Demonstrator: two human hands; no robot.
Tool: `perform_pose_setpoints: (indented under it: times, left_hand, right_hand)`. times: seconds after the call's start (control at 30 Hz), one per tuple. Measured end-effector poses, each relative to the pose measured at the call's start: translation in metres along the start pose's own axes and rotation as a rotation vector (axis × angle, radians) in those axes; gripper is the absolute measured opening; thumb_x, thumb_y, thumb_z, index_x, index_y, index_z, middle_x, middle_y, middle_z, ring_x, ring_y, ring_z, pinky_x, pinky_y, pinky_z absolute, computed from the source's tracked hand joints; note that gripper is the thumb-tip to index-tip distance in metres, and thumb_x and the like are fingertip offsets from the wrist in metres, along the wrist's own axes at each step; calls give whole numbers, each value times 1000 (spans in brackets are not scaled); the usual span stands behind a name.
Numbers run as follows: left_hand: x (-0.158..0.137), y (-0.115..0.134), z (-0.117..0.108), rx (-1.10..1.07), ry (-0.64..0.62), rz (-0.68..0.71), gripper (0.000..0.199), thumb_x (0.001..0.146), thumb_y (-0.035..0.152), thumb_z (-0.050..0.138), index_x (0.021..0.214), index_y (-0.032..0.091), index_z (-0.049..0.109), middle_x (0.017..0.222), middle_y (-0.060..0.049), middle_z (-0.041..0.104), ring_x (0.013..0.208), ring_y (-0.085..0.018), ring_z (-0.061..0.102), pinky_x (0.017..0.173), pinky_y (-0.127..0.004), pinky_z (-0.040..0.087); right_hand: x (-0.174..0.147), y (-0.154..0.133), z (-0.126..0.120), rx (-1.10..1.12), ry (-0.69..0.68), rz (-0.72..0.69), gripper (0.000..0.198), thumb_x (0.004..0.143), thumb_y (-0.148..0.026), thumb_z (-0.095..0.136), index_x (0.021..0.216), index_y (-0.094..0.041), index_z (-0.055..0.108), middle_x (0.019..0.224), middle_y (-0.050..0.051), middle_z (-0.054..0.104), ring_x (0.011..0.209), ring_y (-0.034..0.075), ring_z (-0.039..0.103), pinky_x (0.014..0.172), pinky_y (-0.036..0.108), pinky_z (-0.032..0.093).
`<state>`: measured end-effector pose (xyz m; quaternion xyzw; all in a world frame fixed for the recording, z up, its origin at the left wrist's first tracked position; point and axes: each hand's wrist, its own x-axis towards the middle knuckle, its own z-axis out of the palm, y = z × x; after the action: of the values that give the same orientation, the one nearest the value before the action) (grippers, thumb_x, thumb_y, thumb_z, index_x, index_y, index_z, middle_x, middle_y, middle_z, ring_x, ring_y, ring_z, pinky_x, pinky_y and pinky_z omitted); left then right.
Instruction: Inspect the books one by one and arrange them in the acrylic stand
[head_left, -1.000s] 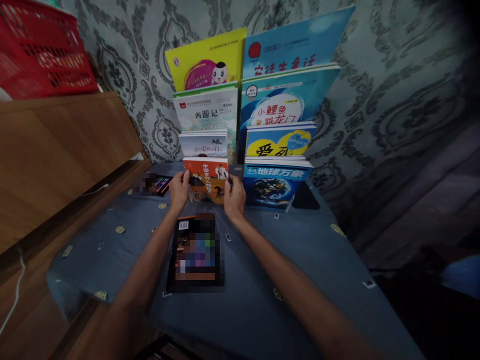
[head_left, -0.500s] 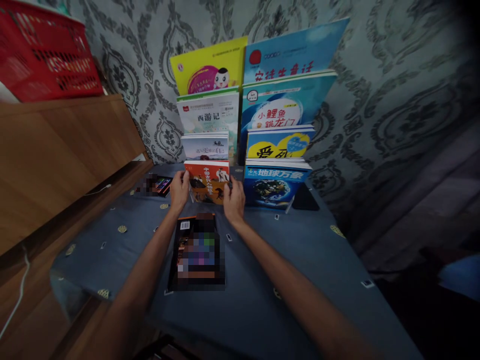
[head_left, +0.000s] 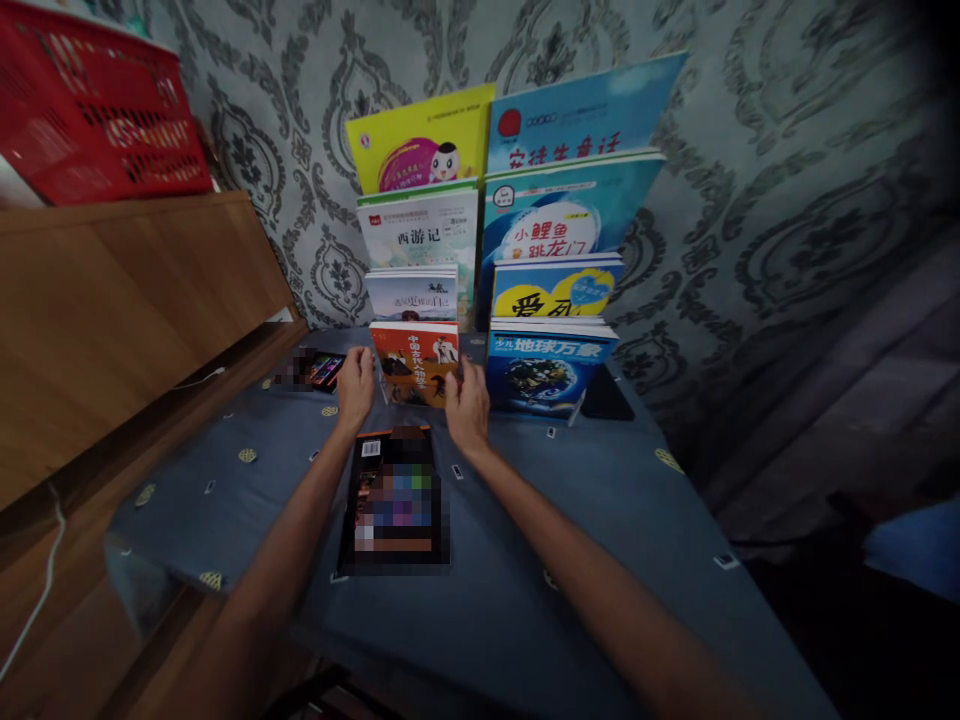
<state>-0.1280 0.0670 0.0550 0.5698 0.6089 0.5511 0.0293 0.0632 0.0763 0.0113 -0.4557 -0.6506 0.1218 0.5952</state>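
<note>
Head view: small orange-red book [head_left: 416, 365], white title and horse figures on cover, stands upright toward desk's [head_left: 487, 620] far edge, front of the left column. Left hand [head_left: 355, 390]: fingers curled, released, just beside the book's left edge. Right hand [head_left: 468, 405]: thumb over the cover's right edge, fingers alongside; can't tell if it grips.

Behind it, upright: lilac-grey book [head_left: 412, 295], pale green-white book [head_left: 422, 235], yellow book [head_left: 420, 140]. Right column, near the right hand: blue globe book [head_left: 551, 375] in front, taller ones behind. Black flat item [head_left: 609, 395] near the far right corner. Dark book [head_left: 397, 500], cover blurred, lies flat between the forearms, toward the near edge; another dark item [head_left: 322, 370] near the far left corner.

Versus half a second ago: left fingers have come off the book's edge; right hand about the same; books unmoved.
</note>
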Motion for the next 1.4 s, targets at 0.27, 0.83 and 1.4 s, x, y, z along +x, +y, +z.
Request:
perform_pose_setpoints:
  times: [0.27,0.83,1.4]
  left_hand:
    - [-52,-23,-31,193,-197,100,31,102,39,39,103,18,63,99,-8,70,95,-22,66,88,-35,51]
    - [-133,-40,-32,485,-538,245,46,103,38,40,141,16,54,150,-18,54,148,-29,41,118,-55,38]
    - [-161,17,24,424,-611,343,44,105,35,40,142,15,52,151,-17,54,148,-28,42,120,-53,39]
  right_hand:
    - [-39,-14,-30,23,-184,-93,38,102,-27,38,135,-18,53,122,15,63,113,27,63,95,43,54]
    - [-101,-17,-90,-155,-885,-376,43,102,-29,50,140,-13,58,153,19,51,148,28,42,121,54,35]
    - [-106,18,-161,-228,-824,-307,43,103,-33,48,142,-19,58,151,15,55,144,26,47,120,55,36]
